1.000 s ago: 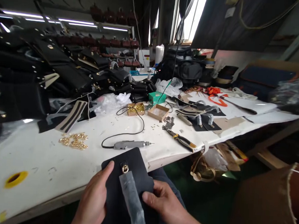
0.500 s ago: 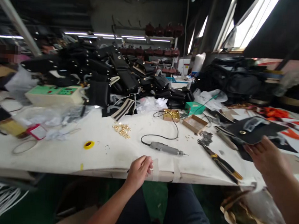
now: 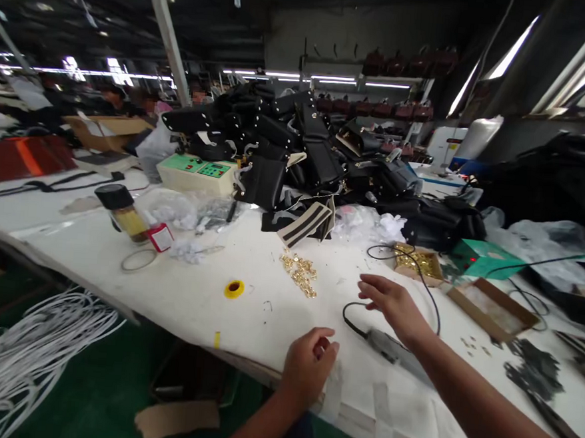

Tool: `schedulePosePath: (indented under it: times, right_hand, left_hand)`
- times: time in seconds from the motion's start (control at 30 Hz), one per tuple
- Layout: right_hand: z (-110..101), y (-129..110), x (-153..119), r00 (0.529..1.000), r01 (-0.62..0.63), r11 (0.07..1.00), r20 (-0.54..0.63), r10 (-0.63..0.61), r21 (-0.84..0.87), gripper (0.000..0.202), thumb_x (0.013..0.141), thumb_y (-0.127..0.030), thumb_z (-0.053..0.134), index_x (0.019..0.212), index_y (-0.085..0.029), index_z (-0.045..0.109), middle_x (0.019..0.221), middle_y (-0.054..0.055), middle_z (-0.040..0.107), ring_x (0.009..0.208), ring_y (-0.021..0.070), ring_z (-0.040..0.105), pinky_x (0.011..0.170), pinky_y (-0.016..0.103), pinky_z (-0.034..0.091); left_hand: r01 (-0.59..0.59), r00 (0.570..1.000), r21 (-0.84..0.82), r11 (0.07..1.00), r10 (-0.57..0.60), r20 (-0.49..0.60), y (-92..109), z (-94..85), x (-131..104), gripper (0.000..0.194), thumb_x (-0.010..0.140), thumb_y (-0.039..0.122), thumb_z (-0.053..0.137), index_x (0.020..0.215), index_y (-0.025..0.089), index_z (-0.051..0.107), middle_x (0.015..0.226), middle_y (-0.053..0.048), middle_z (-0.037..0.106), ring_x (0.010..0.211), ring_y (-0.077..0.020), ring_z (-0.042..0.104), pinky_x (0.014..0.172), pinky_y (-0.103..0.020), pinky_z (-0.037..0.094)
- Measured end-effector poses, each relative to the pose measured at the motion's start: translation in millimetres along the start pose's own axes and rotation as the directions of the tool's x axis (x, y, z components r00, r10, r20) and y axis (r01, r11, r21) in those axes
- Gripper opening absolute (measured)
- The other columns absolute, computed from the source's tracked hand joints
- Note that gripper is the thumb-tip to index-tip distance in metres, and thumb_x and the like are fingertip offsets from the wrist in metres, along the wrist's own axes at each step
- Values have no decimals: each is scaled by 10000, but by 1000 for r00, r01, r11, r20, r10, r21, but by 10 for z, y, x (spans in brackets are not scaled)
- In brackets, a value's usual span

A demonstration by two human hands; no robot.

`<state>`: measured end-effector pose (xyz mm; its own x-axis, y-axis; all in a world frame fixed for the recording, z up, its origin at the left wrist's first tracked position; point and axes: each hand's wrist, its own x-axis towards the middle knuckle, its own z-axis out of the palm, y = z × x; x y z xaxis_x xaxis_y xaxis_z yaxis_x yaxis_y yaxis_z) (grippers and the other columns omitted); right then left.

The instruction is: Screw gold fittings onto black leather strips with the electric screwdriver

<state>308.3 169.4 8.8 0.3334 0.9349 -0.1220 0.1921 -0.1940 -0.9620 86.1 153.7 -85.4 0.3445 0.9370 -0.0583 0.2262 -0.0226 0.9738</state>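
My left hand (image 3: pixel 310 364) is at the table's front edge, its fingers curled in and the thumb near the index finger. Whatever those fingers may hold is hidden. My right hand (image 3: pixel 391 307) hangs over the table with fingers stretched out to the left and nothing visible in them. Beneath that wrist lies a grey corded electric screwdriver (image 3: pixel 388 346), partly covered by the forearm. Left of my right fingertips is a loose pile of small gold metal fittings (image 3: pixel 300 273). A yellow tape roll (image 3: pixel 234 289) lies farther left.
Black bags (image 3: pixel 265 180) are heaped at the back behind a striped strap piece (image 3: pixel 305 225). A box of gold parts (image 3: pixel 418 263), an open cardboard box (image 3: pixel 491 309) and a green power unit (image 3: pixel 485 258) stand right. A black-lidded jar (image 3: pixel 122 212) stands left. White cords (image 3: pixel 37 361) hang below.
My view has swung left. My right hand has let go of the black sheet at the right and come across above the screwdriver. My left hand's thumb and index finger have parted slightly.
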Motion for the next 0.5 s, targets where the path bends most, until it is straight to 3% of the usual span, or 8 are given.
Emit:
schedulePosePath:
  times: [0.07, 0.27, 0.4, 0.5]
  right_hand:
    - [409, -88, 475, 996, -91, 976, 38, 85, 200, 469, 839, -386, 815, 1193, -93, 723, 1157, 161, 765, 937, 243, 765, 736, 324, 618]
    - [1366, -29, 1740, 983, -176, 923, 7, 185, 342, 323, 876, -362, 768, 1063, -121, 661, 1140, 146, 708, 895, 193, 749, 730, 296, 651]
    - [1724, 19, 2190, 975, -180, 910, -55, 215, 374, 288, 852, -379, 788, 949, -177, 608, 892, 49, 676, 742, 164, 722, 607, 265, 626]
    - [1814, 16, 2335, 980, -110, 927, -117, 162, 358, 291, 835, -380, 793, 812, -210, 557, 679, 4, 618, 593, 146, 659, 489, 233, 551]
  left_hand:
    - [-2, 1000, 65, 998, 2, 8, -7, 4, -39, 268, 884, 379, 668, 1030, 206, 811, 769, -52, 714, 678, -192, 608, 702, -329, 482]
    - [13, 999, 51, 999, -15, 39, -166, 47, -93, 285, 884, 442, 644, 955, 256, 847, 780, -126, 760, 639, -248, 644, 730, -413, 531]
    - [141, 982, -188, 972, -113, 152, -216, 29, 23, 254, 774, 560, 774, 897, 349, 845, 762, -113, 756, 746, -314, 718, 803, -459, 576]
    - [188, 978, -335, 923, -145, 152, -125, -42, 93, 273, 839, 567, 784, 1068, 418, 785, 1032, -80, 773, 1008, -297, 742, 779, -392, 606]
